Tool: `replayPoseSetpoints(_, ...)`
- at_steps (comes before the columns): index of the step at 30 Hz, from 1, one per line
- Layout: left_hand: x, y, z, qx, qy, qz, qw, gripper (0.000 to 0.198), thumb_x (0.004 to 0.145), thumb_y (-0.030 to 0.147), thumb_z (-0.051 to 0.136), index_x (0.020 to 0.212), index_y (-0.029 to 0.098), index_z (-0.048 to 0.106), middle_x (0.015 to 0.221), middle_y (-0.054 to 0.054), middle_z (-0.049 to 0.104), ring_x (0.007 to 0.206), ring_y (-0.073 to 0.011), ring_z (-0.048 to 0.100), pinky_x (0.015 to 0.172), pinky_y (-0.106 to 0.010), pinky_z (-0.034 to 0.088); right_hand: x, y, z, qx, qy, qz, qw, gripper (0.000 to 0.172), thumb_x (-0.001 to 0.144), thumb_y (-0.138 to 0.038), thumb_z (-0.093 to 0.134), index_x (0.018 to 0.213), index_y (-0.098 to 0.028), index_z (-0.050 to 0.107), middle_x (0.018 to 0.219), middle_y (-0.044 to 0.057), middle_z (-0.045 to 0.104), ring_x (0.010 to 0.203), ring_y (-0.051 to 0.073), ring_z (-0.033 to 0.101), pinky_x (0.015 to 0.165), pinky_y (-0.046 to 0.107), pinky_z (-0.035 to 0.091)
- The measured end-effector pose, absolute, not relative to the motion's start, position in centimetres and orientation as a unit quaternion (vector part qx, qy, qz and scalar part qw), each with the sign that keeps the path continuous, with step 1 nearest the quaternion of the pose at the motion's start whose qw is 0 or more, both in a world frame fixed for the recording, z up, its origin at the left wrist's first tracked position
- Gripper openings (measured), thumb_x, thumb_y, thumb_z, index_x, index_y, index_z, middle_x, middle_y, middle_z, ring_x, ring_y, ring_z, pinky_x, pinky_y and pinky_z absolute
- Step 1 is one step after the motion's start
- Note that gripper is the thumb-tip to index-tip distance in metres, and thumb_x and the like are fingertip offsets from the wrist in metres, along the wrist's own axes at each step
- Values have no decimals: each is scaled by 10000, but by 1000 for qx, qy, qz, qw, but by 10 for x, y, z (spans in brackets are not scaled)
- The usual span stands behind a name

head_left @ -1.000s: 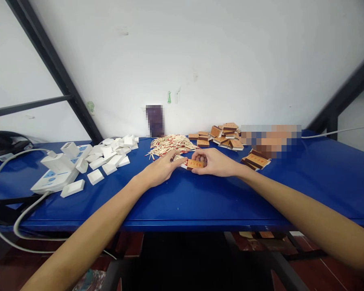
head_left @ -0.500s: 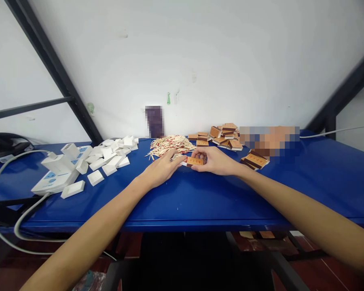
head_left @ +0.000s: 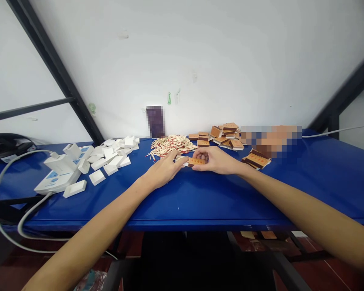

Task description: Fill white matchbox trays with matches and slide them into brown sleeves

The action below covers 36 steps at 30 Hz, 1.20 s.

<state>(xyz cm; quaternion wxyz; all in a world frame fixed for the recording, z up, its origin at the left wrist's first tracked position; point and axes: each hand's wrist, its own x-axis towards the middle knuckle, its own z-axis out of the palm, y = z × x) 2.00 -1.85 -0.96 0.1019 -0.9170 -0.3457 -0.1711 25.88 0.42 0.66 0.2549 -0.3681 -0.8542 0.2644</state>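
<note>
Between my hands is a brown matchbox sleeve (head_left: 197,161), with a white tray (head_left: 182,161) partly inside its left end. My right hand (head_left: 214,160) grips the sleeve with thumb and fingers. My left hand (head_left: 165,169) pinches the tray's outer end; matches show in it near the fingertips. Just behind my hands lies a heap of red-tipped matches (head_left: 170,144). White trays (head_left: 111,155) are piled to the left. Brown matchboxes (head_left: 229,133) are heaped behind my right hand, and a few more boxes (head_left: 256,159) lie beside my right wrist.
A white power strip (head_left: 56,182) with plugged-in adapters and cables stands at the left of the blue table (head_left: 182,206). Black metal bars (head_left: 54,68) rise at both sides. A blurred dark object (head_left: 155,121) leans on the wall.
The tray sits deeper in the sleeve, and fewer red match heads show between my hands. The whole view has shifted slightly.
</note>
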Motion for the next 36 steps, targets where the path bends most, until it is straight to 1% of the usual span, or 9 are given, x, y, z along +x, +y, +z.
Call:
replayPoseSetpoints(11,15,-13,-14,-926,-295,-218,89,396,1026,318,381,1407,224,428,1267,-144,497,1126,-242,578,930,-428,536,254,2,2,-361,-867,197,281,362,749,-495,710,882,-166,638,742,4,608,599,121,471,549,244,346)
replayPoseSetpoints(15,14,-12,-15,-925,-278,-251,68,518,1000,322,457,1488,205,328,1292,-157,528,1168,-263,576,975,-442,521,254,2,1,-341,-881,160,286,326,753,-452,724,890,-167,644,789,16,638,646,137,518,582,249,370)
replayPoseSetpoints(18,13,-10,-15,-928,-253,-269,47,626,952,359,558,1510,255,291,1302,-139,549,1178,-264,583,979,-444,523,252,0,1,-329,-894,125,277,299,751,-395,742,919,-165,651,839,30,666,715,161,571,637,262,398)
replayPoseSetpoints(22,14,-12,-12,-931,-234,-279,21,727,888,413,636,1514,310,281,1310,-120,548,1185,-260,586,994,-444,519,248,-2,0,-303,-907,121,268,361,772,-392,747,1032,-158,658,980,74,705,847,206,633,725,294,454)
replayPoseSetpoints(26,18,-16,-8,-934,-233,-269,3,814,864,423,662,1540,351,215,1355,-118,509,1240,-279,552,1034,-469,495,247,-7,3,-261,-921,121,265,445,823,-421,713,1177,-166,622,1076,96,695,944,232,643,806,337,496)
replayPoseSetpoints(28,19,-19,-5,-934,-226,-278,-7,845,870,393,666,1552,360,168,1408,-120,465,1303,-282,501,1072,-468,468,247,-11,5,-235,-933,110,251,486,878,-426,658,1287,-181,563,1191,117,649,1044,245,619,871,365,496)
replayPoseSetpoints(29,20,-20,-4,-933,-224,-280,-13,853,876,372,666,1555,361,150,1429,-119,445,1328,-279,476,1091,-467,453,247,-14,5,-227,-940,101,234,465,913,-427,611,1310,-193,549,1223,124,624,1069,247,607,882,375,496)
replayPoseSetpoints(33,22,-24,-1,-934,-235,-266,-39,892,869,330,689,1560,359,124,1476,-122,388,1391,-285,402,1139,-488,403,245,-19,6,-229,-959,74,148,329,1006,-401,429,1206,-209,606,1160,121,590,984,233,604,802,371,512)
replayPoseSetpoints(36,24,-28,6,-933,-232,-272,-37,945,812,410,743,1555,325,166,1502,-146,347,1408,-316,370,1137,-525,394,244,-19,6,-233,-958,67,152,302,1011,-361,419,1189,-188,592,1158,121,573,975,225,590,821,372,504)
